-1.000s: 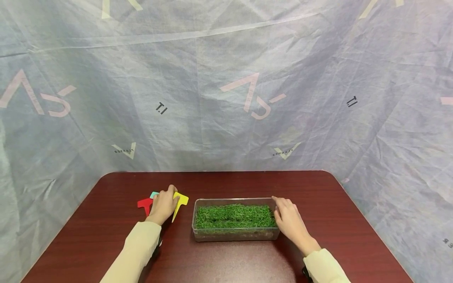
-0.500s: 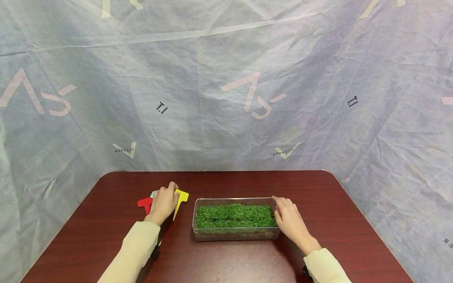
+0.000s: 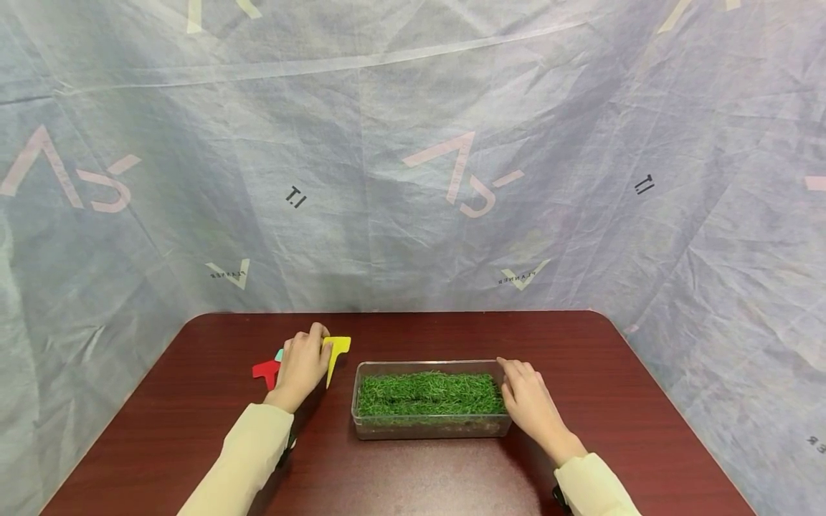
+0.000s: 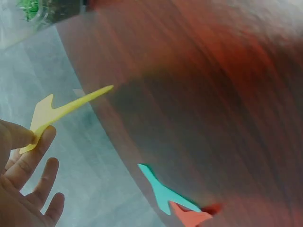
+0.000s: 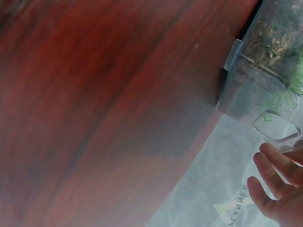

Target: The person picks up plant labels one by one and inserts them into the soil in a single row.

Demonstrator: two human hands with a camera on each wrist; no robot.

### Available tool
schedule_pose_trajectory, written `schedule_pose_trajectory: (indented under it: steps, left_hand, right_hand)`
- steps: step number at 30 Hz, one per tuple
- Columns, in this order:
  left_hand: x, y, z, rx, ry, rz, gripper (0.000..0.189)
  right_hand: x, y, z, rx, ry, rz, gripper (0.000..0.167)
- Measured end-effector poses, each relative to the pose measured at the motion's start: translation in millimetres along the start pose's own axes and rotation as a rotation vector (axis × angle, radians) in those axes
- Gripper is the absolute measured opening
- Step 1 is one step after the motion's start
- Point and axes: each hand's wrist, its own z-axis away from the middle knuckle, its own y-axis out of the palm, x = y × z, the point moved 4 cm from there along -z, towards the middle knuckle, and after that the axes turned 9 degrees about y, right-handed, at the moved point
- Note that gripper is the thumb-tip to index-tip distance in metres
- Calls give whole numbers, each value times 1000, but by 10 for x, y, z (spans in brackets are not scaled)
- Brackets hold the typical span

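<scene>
My left hand (image 3: 302,368) pinches a yellow T-shaped plant label (image 3: 338,349) by its head between thumb and finger, its pointed stem (image 4: 85,99) held above the table. Below that hand lie a red plant label (image 3: 266,371) and a turquoise one (image 4: 163,191), the turquoise mostly hidden by the hand in the head view. My right hand (image 3: 530,401) rests against the right end of a clear plastic box (image 3: 431,430), its fingers extended and relaxed near the rim. Inside the box is green grass (image 3: 429,393).
The dark red-brown table (image 3: 445,476) carries the box near its middle. Behind and on both sides hangs a grey printed cloth (image 3: 361,179). In the right wrist view, brown soil-like bits (image 5: 272,45) show through the box wall.
My left hand has moved slightly away and to the right, raising the yellow plant label from beside the others. The right hand and the box have stayed put.
</scene>
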Motion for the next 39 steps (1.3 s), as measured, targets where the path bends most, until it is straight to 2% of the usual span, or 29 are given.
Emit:
schedule_pose_trajectory:
  steps: [9,15,20,28,39]
  left_hand:
    - [-161,-61,-63,-69,8,29,16]
    - [-280,-94,-98,-112,47,38,15]
    - [-387,-119,-117,-128,64,51,14]
    - [-533,-121,-168,-153,98,47,14]
    - [-780,-160,-233,-205,144,108,14]
  right_hand:
    - [-13,7,-6,28,19,-12,38]
    - [-17,10,-1,33,23,-11,38]
    - [-14,13,1,33,22,-14,38]
    - [-11,14,9,-16,-5,-1,39]
    - [-16,13,12,-8,-2,-2,40]
